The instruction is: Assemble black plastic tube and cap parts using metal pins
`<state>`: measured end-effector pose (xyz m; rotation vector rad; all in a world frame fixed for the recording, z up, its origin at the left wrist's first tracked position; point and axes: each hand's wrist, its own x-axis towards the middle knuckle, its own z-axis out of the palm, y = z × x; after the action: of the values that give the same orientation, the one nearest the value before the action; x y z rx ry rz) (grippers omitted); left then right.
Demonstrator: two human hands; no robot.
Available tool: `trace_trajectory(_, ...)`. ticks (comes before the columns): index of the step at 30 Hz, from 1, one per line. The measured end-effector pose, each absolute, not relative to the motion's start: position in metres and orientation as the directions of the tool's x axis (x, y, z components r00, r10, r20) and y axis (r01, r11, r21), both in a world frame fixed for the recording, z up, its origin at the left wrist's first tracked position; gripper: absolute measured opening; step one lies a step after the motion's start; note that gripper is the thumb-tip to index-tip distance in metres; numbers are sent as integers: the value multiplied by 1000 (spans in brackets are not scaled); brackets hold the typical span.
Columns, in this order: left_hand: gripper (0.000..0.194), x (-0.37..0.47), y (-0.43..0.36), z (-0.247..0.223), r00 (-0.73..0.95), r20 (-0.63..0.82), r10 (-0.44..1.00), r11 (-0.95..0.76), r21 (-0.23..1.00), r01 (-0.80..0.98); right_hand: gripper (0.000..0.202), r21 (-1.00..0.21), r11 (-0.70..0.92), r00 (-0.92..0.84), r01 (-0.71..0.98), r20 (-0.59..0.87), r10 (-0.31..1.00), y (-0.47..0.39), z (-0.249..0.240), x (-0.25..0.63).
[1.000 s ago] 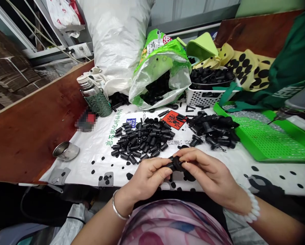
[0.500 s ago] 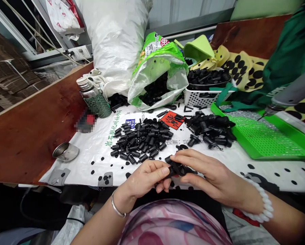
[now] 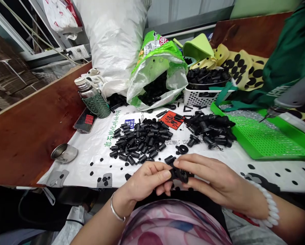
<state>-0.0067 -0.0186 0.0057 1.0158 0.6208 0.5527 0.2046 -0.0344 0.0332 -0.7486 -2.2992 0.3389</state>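
Over the table's front edge, my left hand (image 3: 148, 180) pinches a black plastic part (image 3: 182, 174) between thumb and fingers. From the other side, my right hand (image 3: 216, 177) grips the same part, its fingers over the top and thumb below. The part has a round, disc-like section; the rest is covered by my fingers. Just beyond the fingertips is a ribbed black cylinder (image 3: 170, 159). A heap of similar small black cylinders (image 3: 142, 139) lies ahead of my left hand. Beyond my right hand is a pile of larger black fittings (image 3: 210, 129), with a black ring piece (image 3: 182, 149) in front.
A green perforated tray (image 3: 275, 143) stands right, under the tip of a grey power tool (image 3: 287, 97). Behind are an open green bag (image 3: 157, 58) and a white basket (image 3: 201, 98) of black parts. At left are a flask (image 3: 95, 102), a phone (image 3: 84, 120) and a metal cup (image 3: 64, 153).
The black part has turned between my hands, so its round section shows more. My right fingers have shifted slightly on it. The left hand keeps its pinch.
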Motion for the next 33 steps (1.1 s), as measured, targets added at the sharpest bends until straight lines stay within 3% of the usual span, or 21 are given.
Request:
trace_trajectory(3,37,-4,-21,7,614,-174,770,264,963,-58,39,-512,739,-565,438,483,669,-34,29,206)
trace_trajectory(8,39,0,-25,8,541,-110,834,149,988,-28,43,-582,632,-446,511,449,774,-36,26,204)
trace_trajectory(11,39,-1,-25,9,530,-97,843,108,994,9,40,-614,596,-462,517,386,798,-34,28,204)
trace_trajectory(18,36,-12,-18,10,653,-152,742,128,988,84,45,-553,726,-636,410,397,662,-31,37,208)
trace_trajectory(22,42,-13,-14,10,738,-142,660,176,984,31,47,-523,769,-695,366,396,600,-29,46,207)
trace_trajectory(28,42,-11,-18,12,668,-89,738,128,992,-9,37,-551,766,-691,331,412,594,-23,53,199)
trace_trajectory(33,32,-7,-16,9,557,59,828,-14,996,-84,36,-473,770,-591,427,498,634,-22,51,190)
